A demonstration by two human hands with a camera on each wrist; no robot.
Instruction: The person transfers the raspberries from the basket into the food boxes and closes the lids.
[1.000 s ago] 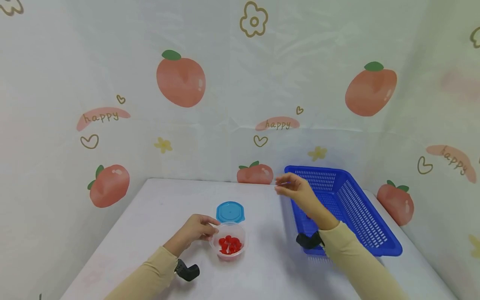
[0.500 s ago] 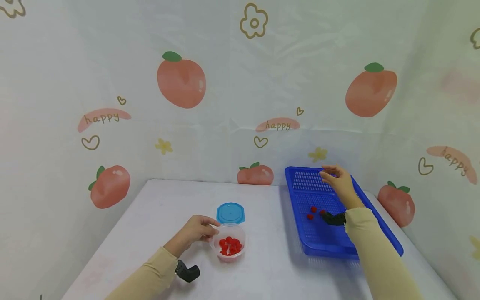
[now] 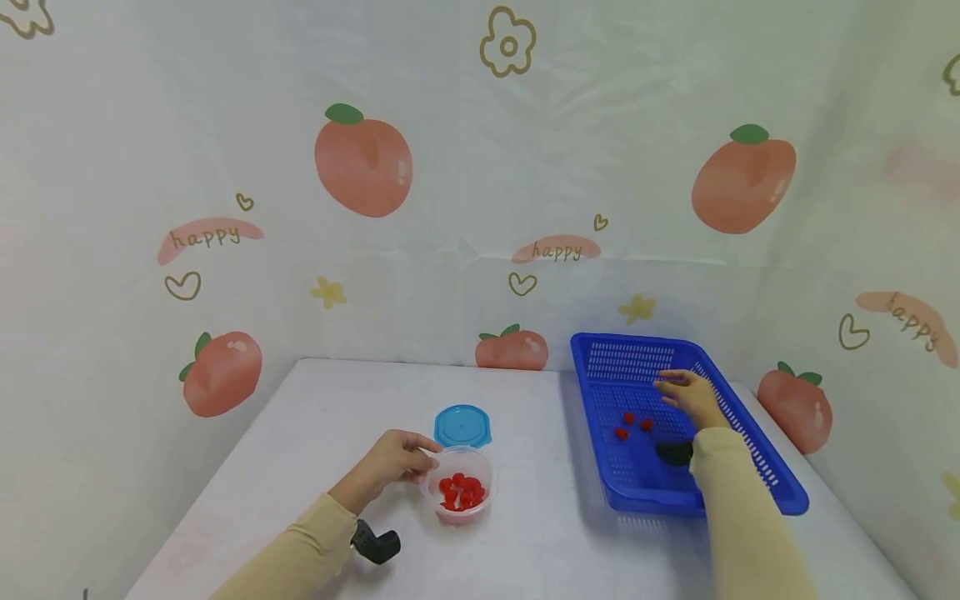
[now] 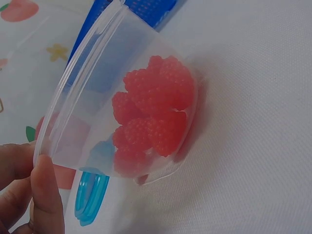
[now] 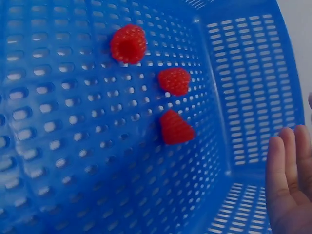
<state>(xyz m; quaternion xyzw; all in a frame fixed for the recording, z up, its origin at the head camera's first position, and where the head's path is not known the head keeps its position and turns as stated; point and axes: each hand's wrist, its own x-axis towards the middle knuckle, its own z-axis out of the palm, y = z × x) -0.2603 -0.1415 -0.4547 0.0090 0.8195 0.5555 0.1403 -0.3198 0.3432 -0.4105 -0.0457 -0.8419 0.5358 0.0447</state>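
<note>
My left hand (image 3: 393, 460) pinches the rim of a clear plastic tub (image 4: 131, 36) between thumb and fingers. Several red raspberries (image 4: 161, 87) lie in the bottom of the tub, which stands on the table. Over the blue basket (image 3: 637, 487), my right hand (image 3: 693, 400) hovers with its fingers extended and nothing held. Three raspberries rest on the basket's floor, left of that hand in the head view: one raspberry (image 5: 128, 45) shows its hollow, a second raspberry (image 5: 174, 81) and a third raspberry (image 5: 176, 128) lie close by.
A blue lid (image 3: 462, 427) lies flat on the white table (image 3: 360, 392), just behind the tub. The basket's slotted walls rise around the right hand. A white patterned curtain (image 3: 442, 167) hangs behind the table.
My right hand has moved right from beside the basket to above it, then lowered toward its floor. The basket's three raspberries have come into clear view. My left hand and the tub stay put.
</note>
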